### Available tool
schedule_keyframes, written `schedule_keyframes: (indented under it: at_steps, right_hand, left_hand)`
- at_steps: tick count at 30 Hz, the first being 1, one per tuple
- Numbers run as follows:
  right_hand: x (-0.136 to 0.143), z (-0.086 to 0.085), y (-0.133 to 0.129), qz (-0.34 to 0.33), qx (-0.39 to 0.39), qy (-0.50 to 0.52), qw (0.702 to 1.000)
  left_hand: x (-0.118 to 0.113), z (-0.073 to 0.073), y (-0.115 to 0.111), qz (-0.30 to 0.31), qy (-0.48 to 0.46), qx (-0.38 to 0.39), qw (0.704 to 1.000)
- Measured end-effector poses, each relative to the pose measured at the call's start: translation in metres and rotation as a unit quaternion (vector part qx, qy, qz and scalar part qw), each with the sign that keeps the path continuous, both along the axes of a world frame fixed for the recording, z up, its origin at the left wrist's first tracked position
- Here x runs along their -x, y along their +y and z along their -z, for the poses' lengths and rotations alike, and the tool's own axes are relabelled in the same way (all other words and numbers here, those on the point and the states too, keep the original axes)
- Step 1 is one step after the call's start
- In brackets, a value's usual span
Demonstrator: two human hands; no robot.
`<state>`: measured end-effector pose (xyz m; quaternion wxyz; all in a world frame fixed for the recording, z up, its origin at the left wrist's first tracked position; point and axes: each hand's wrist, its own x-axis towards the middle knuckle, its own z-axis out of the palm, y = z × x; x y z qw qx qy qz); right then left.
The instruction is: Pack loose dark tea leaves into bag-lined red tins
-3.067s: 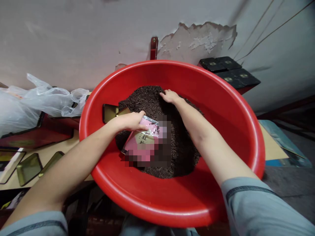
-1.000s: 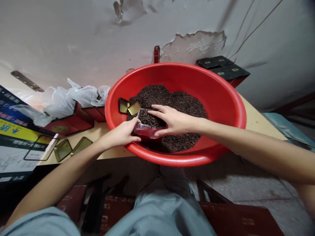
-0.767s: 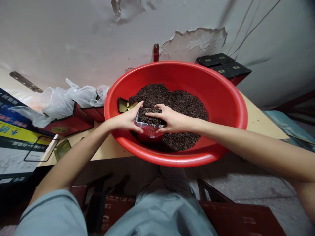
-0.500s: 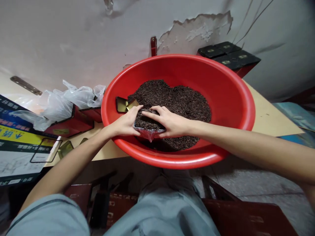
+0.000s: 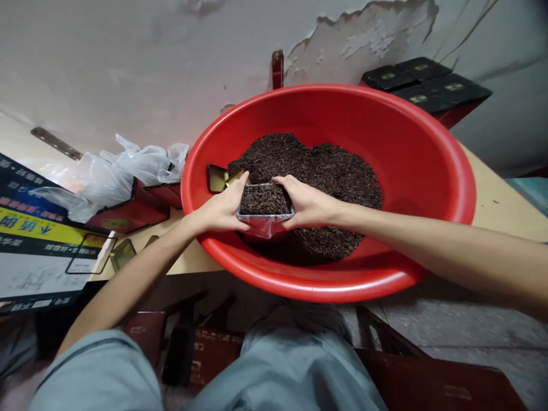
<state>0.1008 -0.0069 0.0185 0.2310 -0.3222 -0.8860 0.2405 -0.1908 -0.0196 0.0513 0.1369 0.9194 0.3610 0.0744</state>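
Observation:
A rectangular tea tin point(image 5: 266, 226), lined with a clear plastic bag, is full of dark loose tea leaves point(image 5: 265, 200). My left hand point(image 5: 226, 210) grips its left side, and my right hand point(image 5: 310, 202) grips its right side. The tin is over the near left part of a big red basin point(image 5: 338, 290); whether its base rests on anything is hidden. A heap of the same dark tea point(image 5: 325, 177) lies in the basin. Gold-lined tin lids point(image 5: 217, 178) sit inside the basin at the left, just beyond my left hand.
Red tins point(image 5: 131, 208) covered with clear plastic bags point(image 5: 107, 177) stand left of the basin. Several black-topped tins point(image 5: 428, 85) stand behind it at right. A printed carton point(image 5: 40, 245) is at far left. Another gold lid point(image 5: 123, 255) lies on the pale table point(image 5: 188, 260).
My right fingers have moved off the tea's surface to the tin's right side, so the tin's top shows. The view has shifted a little, and the left hand still grips the tin.

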Motion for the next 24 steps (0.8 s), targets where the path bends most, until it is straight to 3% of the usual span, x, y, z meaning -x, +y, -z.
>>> schedule_keyframes:
  at_steps: [6, 16, 24]
  right_hand:
    - [0.001, -0.004, -0.012, -0.014, -0.012, -0.021, 1.000]
    - [0.000, -0.004, -0.011, -0.001, -0.003, -0.050, 0.999]
    - [-0.004, -0.001, -0.015, -0.029, -0.021, -0.064, 0.997]
  left_hand:
    - [-0.003, 0.000, -0.014, -0.023, 0.003, -0.014, 1.000]
    - [-0.004, 0.004, -0.008, -0.007, -0.050, 0.044, 0.998]
    - [-0.012, -0.009, -0.019, -0.051, -0.071, 0.078, 0.993]
